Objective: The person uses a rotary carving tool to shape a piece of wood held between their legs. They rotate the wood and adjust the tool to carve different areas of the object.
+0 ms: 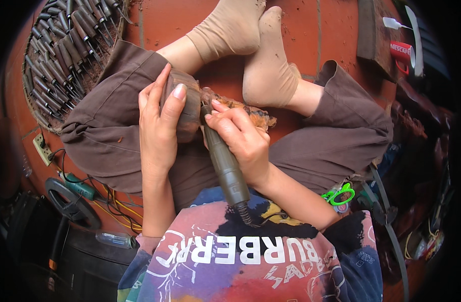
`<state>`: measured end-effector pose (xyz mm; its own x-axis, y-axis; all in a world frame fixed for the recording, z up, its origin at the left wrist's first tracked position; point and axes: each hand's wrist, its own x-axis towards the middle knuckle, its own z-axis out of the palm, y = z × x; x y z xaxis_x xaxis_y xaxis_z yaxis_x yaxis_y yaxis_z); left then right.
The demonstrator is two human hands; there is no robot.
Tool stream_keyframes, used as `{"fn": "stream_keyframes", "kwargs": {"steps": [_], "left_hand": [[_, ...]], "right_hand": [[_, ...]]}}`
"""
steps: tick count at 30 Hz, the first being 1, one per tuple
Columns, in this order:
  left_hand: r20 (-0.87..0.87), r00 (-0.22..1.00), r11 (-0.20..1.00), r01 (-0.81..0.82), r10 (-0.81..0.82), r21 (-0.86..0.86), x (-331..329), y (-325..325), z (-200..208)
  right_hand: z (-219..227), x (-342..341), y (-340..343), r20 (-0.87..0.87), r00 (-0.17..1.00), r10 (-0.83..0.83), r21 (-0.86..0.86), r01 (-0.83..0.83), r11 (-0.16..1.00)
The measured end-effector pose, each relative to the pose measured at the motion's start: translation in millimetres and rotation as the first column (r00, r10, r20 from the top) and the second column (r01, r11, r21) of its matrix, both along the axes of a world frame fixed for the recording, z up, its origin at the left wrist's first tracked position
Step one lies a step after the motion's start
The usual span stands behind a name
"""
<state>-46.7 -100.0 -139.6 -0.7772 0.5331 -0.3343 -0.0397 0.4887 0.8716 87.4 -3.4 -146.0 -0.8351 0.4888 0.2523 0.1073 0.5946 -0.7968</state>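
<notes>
A carved wooden piece (190, 100) rests between my legs, with a thick brown base on the left and a rough, reddish carved part (258, 117) reaching to the right. My left hand (162, 113) grips the base, thumb on its near face and fingers round the far side. In my right hand (240, 133) is a dark green rotary carving tool (225, 166), held like a pen. Its front end meets the wood where base and carving join; the tip itself is hidden. A spring-sleeved cord leaves its rear toward my shirt.
A round basket (36, 108) of wooden-handled chisels (64, 53) stands at upper left. A power socket (42, 149), cables and a clear bottle (114, 239) lie at lower left. Bright green scissors (340, 194) sit beside my right forearm. A red mug (402, 55) and dark wooden block (376, 38) are at upper right.
</notes>
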Motion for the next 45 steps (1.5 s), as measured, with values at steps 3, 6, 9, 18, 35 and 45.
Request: {"fn": "stream_keyframes", "kwargs": {"steps": [3, 6, 9, 18, 35, 45], "left_hand": [[0.016, 1.0, 1.0, -0.014, 0.014, 0.025, 1, -1, -4], [0.065, 0.997, 0.998, -0.038, 0.034, 0.055, 1, 0, -5], [0.075, 0.997, 0.997, -0.041, 0.036, 0.067, 0, -1, -6], [0.014, 0.998, 0.998, -0.056, 0.056, 0.011, 2, -2, 1], [-0.565, 0.753, 0.941, 0.289, -0.337, -0.176, 4, -9, -6], [-0.318, 0.862, 0.919, 0.367, -0.395, -0.147, -6, 3, 0]], "right_hand": [[3, 2, 1, 0.031, 0.999, 0.02, -0.002, -0.02, 1.0], [3, 1, 2, 0.035, 0.999, -0.023, -0.036, 0.024, 0.999], [0, 1, 3, 0.038, 0.999, 0.022, 0.02, -0.023, 1.0], [12, -3, 1, 0.094, 0.995, -0.028, -0.038, 0.032, 0.999], [16, 0, 10, 0.071, 0.995, 0.069, -0.01, -0.069, 0.998], [15, 4, 19, 0.25, 0.968, 0.015, 0.076, -0.035, 0.996]]}}
